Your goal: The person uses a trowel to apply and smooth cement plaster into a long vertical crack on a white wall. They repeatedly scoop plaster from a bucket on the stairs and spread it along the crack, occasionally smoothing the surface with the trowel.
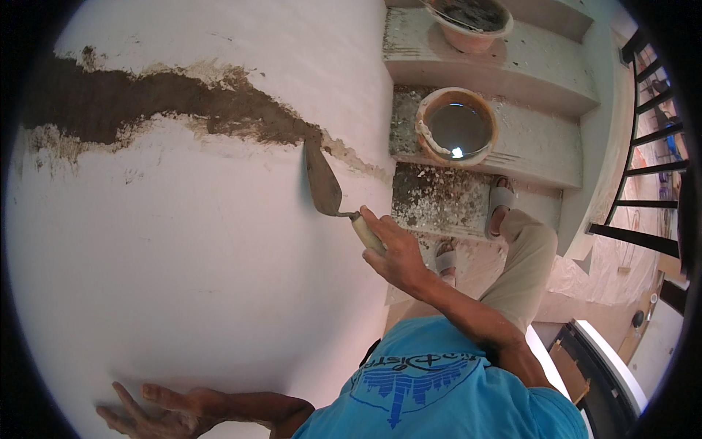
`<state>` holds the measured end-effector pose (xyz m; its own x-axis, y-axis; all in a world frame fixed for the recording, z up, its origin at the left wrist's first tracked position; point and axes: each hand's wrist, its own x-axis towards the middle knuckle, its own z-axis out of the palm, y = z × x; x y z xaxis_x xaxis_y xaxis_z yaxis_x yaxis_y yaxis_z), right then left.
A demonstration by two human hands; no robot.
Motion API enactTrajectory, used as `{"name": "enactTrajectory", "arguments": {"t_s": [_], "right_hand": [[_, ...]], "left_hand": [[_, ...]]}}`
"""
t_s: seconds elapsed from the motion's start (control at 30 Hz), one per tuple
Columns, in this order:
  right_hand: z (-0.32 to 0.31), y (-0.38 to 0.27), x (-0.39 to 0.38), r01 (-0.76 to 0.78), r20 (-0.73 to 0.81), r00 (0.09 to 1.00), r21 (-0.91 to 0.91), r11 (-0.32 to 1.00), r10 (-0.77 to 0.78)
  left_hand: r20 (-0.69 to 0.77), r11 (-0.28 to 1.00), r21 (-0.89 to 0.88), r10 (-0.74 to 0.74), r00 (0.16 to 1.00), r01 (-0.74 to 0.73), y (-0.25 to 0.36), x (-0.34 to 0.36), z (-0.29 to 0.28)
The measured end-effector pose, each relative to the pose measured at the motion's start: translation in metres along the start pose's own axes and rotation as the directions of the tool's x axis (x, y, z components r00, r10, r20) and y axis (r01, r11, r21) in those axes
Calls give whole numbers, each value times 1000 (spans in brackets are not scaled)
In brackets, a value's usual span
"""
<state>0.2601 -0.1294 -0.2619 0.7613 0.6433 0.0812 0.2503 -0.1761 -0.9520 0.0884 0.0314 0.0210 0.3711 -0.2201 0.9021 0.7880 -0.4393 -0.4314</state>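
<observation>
My right hand is closed round the pale handle of a pointed trowel. The trowel's tip touches the right end of a dark strip of wet mortar on the white wall. Past the tip, a narrow chipped groove runs on toward the stairs. At the lower left my left hand has its fingers spread and lies against or very close to the wall, holding nothing. Ragged smears edge the mortar above and below.
On a stair step stands an orange-rimmed bucket of greyish water. Higher up, another bucket holds dark mortar. Crumbs and debris litter the steps near my sandalled feet. A black railing bounds the right side, with plastic sheeting below.
</observation>
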Motion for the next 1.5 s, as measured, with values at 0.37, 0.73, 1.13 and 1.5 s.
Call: {"name": "enactTrajectory", "arguments": {"t_s": [0.37, 0.73, 1.13, 1.5], "right_hand": [[12, 9, 10, 45, -94, 994, -73, 996, -52], [3, 9, 7, 22, -104, 994, -45, 999, -26], [0, 14, 1, -27, -50, 998, 2, 1000, 27], [10, 25, -13, -96, -25, 995, 8, 995, 96]], "left_hand": [[3, 998, 19, 56, 998, -56, -11, -2, -1], [-15, 998, -23, 50, 999, -50, -5, -1, 0], [-25, 998, 3, 66, 998, -66, -8, -1, 2], [14, 999, 31, -12, 1000, 12, -4, -1, 1]]}}
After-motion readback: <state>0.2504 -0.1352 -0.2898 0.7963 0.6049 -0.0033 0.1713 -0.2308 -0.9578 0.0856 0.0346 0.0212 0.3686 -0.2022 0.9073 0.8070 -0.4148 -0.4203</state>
